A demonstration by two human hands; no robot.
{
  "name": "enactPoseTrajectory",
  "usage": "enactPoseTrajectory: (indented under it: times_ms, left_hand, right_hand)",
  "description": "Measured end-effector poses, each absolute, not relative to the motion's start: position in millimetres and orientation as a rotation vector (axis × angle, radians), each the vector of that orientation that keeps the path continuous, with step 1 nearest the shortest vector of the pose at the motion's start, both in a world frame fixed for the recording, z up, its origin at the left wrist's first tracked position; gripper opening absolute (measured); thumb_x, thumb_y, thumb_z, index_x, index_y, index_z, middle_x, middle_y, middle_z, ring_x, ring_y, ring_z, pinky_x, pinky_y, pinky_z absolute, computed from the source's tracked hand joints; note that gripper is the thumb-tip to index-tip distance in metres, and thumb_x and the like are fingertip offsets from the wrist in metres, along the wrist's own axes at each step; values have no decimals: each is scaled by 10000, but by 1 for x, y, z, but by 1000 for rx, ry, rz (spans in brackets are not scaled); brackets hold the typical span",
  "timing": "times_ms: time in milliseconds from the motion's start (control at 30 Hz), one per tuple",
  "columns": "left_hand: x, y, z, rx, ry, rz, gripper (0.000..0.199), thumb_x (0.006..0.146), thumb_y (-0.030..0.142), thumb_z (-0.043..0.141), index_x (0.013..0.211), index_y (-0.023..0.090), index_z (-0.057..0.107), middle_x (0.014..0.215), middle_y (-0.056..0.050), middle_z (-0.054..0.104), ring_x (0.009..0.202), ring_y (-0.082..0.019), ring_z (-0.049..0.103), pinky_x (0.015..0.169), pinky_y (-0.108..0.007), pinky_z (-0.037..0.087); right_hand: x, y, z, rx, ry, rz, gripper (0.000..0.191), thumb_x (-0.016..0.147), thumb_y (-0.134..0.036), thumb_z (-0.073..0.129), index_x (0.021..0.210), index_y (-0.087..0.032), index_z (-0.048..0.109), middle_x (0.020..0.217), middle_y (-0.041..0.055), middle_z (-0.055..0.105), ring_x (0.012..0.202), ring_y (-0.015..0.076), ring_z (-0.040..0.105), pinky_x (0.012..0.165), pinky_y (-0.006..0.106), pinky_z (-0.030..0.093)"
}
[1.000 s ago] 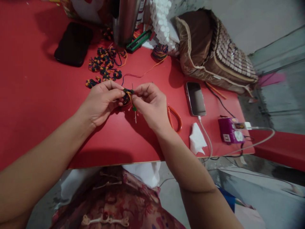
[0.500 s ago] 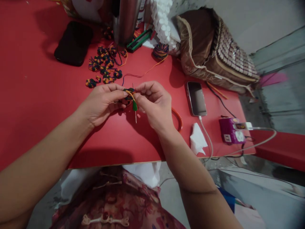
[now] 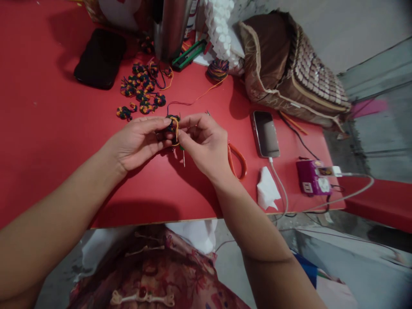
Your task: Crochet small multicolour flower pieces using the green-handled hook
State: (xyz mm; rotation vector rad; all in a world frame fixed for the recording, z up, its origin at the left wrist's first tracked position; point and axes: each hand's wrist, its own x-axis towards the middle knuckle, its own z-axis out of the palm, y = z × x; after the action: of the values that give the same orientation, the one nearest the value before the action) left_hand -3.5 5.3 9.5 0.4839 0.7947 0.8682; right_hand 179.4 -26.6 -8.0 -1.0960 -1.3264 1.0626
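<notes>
A small multicoloured yarn piece (image 3: 173, 123) is pinched between thumb and fingers of my left hand (image 3: 140, 139). My right hand (image 3: 204, 143) is closed at the piece's right side, its thumb and forefinger on the yellow yarn (image 3: 176, 131). A thin metal hook (image 3: 184, 159) with a green part points down beside the right fingertips; most of it is hidden. One strand runs from behind the piece to the yarn ball (image 3: 218, 69). Several finished-looking yarn pieces (image 3: 141, 88) lie beyond my left hand.
Orange-handled scissors (image 3: 237, 161) lie right of my right hand, partly covered. A phone (image 3: 265, 134), tissue (image 3: 268, 189) and purple power adapter (image 3: 312, 177) are farther right. At the back are a black case (image 3: 100, 58), steel bottle (image 3: 170, 30), green cutter (image 3: 189, 55) and brown bag (image 3: 289, 64).
The yarn piece has turned and shifted slightly left. My right hand has moved a little left, showing more of the scissors; the green part is now mostly hidden.
</notes>
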Motion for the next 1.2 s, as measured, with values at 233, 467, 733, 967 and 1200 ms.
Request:
enactPoseTrajectory:
  times_ms: [233, 467, 733, 967, 1200]
  left_hand:
    - [-1, 1, 10, 639, 841, 950, 142, 884, 49, 922, 810, 132, 835, 815, -56, 829, 672, -132, 754, 667, -220, 614]
    - [4, -4, 15, 744, 864, 979, 209, 889, 4, 906, 785, 173, 840, 741, -12, 811, 644, -108, 743, 657, -187, 630]
    - [4, 0, 27, 636, 901, 952, 237, 944, -15, 817, 771, 143, 780, 720, -28, 781, 592, -109, 729, 611, -192, 593]
    - [-1, 3, 21, 515, 870, 881, 222, 958, 33, 833, 777, 134, 754, 749, -30, 771, 639, -113, 756, 639, -178, 617]
    - [1, 3, 24, 521, 848, 874, 237, 963, -19, 777, 778, 129, 780, 703, -33, 757, 608, -106, 726, 629, -171, 617]
  right_hand:
    - [178, -22, -3, -1120, -1135, 1217, 383, 805, -432, 1084, 913, -224, 781, 759, -42, 771, 658, 108, 674, 639, 261, 573]
    - [177, -22, 3, -1150, -1030, 1378, 170, 839, -263, 872, 800, -220, 711, 573, -100, 611, 446, 42, 428, 446, 210, 331]
    - [181, -18, 0, -1006, -1011, 1552, 182, 824, -242, 827, 818, -245, 646, 564, -118, 558, 439, 40, 378, 447, 201, 304]
    - [180, -18, -7, -956, -1154, 1387, 264, 928, -328, 901, 908, -247, 651, 662, -111, 598, 455, 36, 390, 441, 208, 348]
    - [177, -21, -8, -1056, -1214, 1253, 301, 953, -383, 936, 1007, -273, 661, 763, -85, 674, 509, 67, 496, 482, 242, 436]
